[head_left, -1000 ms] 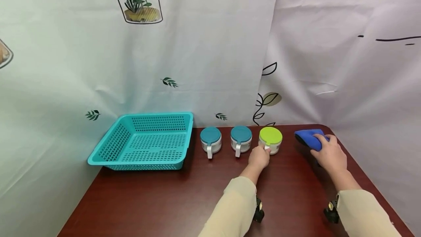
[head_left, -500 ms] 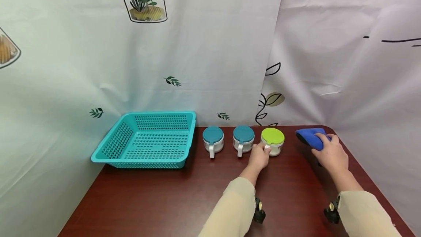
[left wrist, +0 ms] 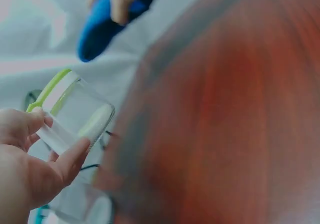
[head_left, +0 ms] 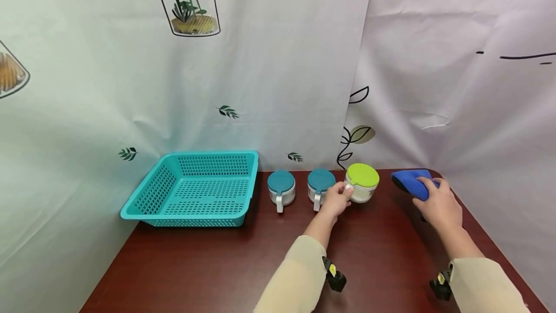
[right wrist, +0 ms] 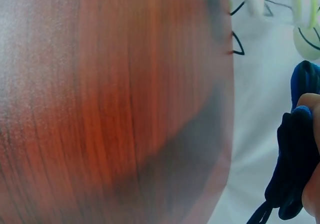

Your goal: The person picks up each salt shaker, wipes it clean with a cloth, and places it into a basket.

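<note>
My left hand (head_left: pixel 336 201) grips the white handle of a clear seasoning jar with a lime-green lid (head_left: pixel 363 176), holding it tilted just above the table. In the left wrist view the jar (left wrist: pixel 82 111) shows its clear wall and white collar, thumb and fingers at the handle. My right hand (head_left: pixel 441 206) pinches a folded blue cloth (head_left: pixel 411 182) above the table's right side. Dark folds of the cloth (right wrist: pixel 297 154) and a thin cord hang below the fingers in the right wrist view. Two blue-lidded jars, one left (head_left: pixel 281 187) and one nearer (head_left: pixel 321 183), stand beside my left hand.
A turquoise perforated basket (head_left: pixel 187 221) stands at the back left of the dark red wooden table (head_left: pixel 208 264). A pale printed curtain (head_left: pixel 282 62) hangs behind the table and along both sides.
My left hand has lifted the green-lidded jar off the table and tilted it, shifting slightly left. The right hand keeps holding the blue cloth in nearly the same place.
</note>
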Demonstrator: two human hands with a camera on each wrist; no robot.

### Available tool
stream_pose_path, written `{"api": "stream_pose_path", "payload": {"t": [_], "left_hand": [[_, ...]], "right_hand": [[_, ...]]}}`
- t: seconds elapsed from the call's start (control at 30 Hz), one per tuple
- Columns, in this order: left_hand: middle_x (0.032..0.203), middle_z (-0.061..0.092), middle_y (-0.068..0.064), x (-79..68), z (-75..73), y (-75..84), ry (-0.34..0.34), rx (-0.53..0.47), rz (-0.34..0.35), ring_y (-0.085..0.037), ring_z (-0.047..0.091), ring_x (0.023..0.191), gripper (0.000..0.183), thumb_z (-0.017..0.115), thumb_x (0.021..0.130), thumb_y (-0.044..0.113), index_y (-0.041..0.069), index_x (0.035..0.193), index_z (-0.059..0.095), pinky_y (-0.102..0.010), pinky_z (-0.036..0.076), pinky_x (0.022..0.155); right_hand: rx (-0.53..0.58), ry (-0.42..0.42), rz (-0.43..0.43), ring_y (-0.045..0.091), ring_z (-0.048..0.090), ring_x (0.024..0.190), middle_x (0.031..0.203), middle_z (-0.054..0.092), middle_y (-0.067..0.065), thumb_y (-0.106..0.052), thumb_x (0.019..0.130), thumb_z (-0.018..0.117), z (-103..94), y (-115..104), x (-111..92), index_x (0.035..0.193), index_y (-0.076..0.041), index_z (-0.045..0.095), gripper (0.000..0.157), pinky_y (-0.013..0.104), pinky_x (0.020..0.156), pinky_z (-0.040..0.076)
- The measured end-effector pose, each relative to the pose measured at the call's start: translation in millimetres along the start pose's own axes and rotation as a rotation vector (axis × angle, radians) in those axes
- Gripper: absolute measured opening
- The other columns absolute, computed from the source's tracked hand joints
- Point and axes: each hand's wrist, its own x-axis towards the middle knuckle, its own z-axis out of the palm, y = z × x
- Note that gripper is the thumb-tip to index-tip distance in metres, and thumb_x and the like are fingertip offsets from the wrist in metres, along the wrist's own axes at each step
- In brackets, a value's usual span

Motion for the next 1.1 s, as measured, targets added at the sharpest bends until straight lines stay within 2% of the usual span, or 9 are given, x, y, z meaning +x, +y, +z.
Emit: {"api": "stream_pose_path", "payload": {"t": [0.1, 0.23, 0.33, 0.5, 0.63, 0.73, 0.93, 1.03, 1.1], "left_hand": [[0.091, 0.051, -0.004, -1.2, -9.4, 14.4, -0.031, -0.137, 0.0, -0.019, 0.056, 0.086, 0.012, 0.055, 0.093, 0.011, 0.001, 0.098, 0.058, -0.034, 0.051, 0.078], [0.088, 0.049, -0.003, -3.4, -28.4, 34.2, -0.063, -0.175, 0.045, -0.019, 0.054, 0.086, 0.012, 0.052, 0.095, 0.01, -0.001, 0.099, 0.056, -0.035, 0.052, 0.077], [0.09, 0.05, -0.003, -5.9, -43.7, 45.1, -0.069, -0.13, 0.086, -0.021, 0.054, 0.087, 0.014, 0.05, 0.096, 0.014, 0.001, 0.1, 0.054, -0.033, 0.052, 0.075], [0.098, 0.048, -0.005, -13.1, -65.3, 54.5, -0.086, 0.033, 0.136, -0.022, 0.051, 0.086, 0.019, 0.044, 0.098, 0.023, 0.006, 0.102, 0.05, -0.029, 0.047, 0.071], [0.105, 0.04, -0.006, -20.9, -77.1, 58.5, -0.088, 0.159, 0.157, -0.022, 0.046, 0.083, 0.022, 0.037, 0.1, 0.029, 0.009, 0.105, 0.045, -0.033, 0.043, 0.072], [0.106, 0.034, -0.007, -25.8, -84.3, 61.7, -0.075, 0.228, 0.19, -0.022, 0.043, 0.083, 0.025, 0.03, 0.102, 0.032, 0.009, 0.107, 0.04, -0.033, 0.04, 0.071], [0.106, 0.027, -0.009, -34.3, -96.5, 70.2, -0.03, 0.217, 0.244, -0.023, 0.038, 0.08, 0.026, 0.023, 0.103, 0.031, 0.008, 0.105, 0.034, -0.03, 0.035, 0.069], [0.103, 0.026, -0.008, -40.2, -100.1, 74.4, -0.026, 0.186, 0.253, -0.021, 0.037, 0.079, 0.027, 0.022, 0.103, 0.031, 0.007, 0.102, 0.034, -0.028, 0.035, 0.068], [0.101, 0.027, -0.007, -42.9, -102.0, 76.3, -0.048, 0.154, 0.263, -0.019, 0.036, 0.079, 0.029, 0.022, 0.103, 0.032, 0.006, 0.099, 0.036, -0.027, 0.035, 0.066]], "right_hand": [[0.001, 0.019, -0.016, 0.058, 0.037, 0.104, 0.13, 0.023, 0.035, -0.019, 0.079, 0.069, -1.9, -2.6, 1.4, 0.138, -0.009, 0.035, 0.068, 0.068, 0.076, 0.036], [0.018, 0.05, -0.046, 0.058, 0.038, 0.106, 0.131, 0.024, 0.034, -0.019, 0.08, 0.069, -6.4, -11.9, 4.5, 0.137, -0.01, 0.038, 0.066, 0.068, 0.075, 0.036], [0.036, 0.072, -0.072, 0.057, 0.038, 0.106, 0.132, 0.024, 0.033, -0.018, 0.079, 0.069, -11.3, -21.8, 5.8, 0.135, -0.01, 0.04, 0.064, 0.067, 0.075, 0.036], [0.073, 0.119, -0.136, 0.056, 0.04, 0.105, 0.132, 0.027, 0.03, -0.017, 0.078, 0.07, -19.3, -44.2, 3.2, 0.133, -0.011, 0.043, 0.062, 0.065, 0.072, 0.037], [0.118, 0.175, -0.223, 0.053, 0.042, 0.105, 0.132, 0.031, 0.026, -0.014, 0.075, 0.072, -23.6, -63.9, -2.2, 0.13, -0.013, 0.048, 0.061, 0.064, 0.07, 0.038], [0.148, 0.214, -0.322, 0.051, 0.045, 0.102, 0.13, 0.035, 0.023, -0.01, 0.071, 0.074, -26.3, -80.1, -6.1, 0.127, -0.013, 0.051, 0.061, 0.064, 0.068, 0.04], [0.142, 0.224, -0.551, 0.043, 0.052, 0.096, 0.127, 0.041, 0.018, -0.007, 0.064, 0.079, -30.4, -113.6, -16.3, 0.121, -0.017, 0.055, 0.063, 0.058, 0.064, 0.046], [0.128, 0.199, -0.611, 0.042, 0.053, 0.098, 0.128, 0.041, 0.016, -0.009, 0.063, 0.08, -31.2, -128.9, -22.0, 0.121, -0.019, 0.055, 0.064, 0.057, 0.065, 0.048], [0.113, 0.196, -0.627, 0.041, 0.053, 0.099, 0.127, 0.042, 0.015, -0.01, 0.064, 0.081, -31.2, -137.1, -24.3, 0.121, -0.02, 0.056, 0.063, 0.057, 0.065, 0.048]]}}
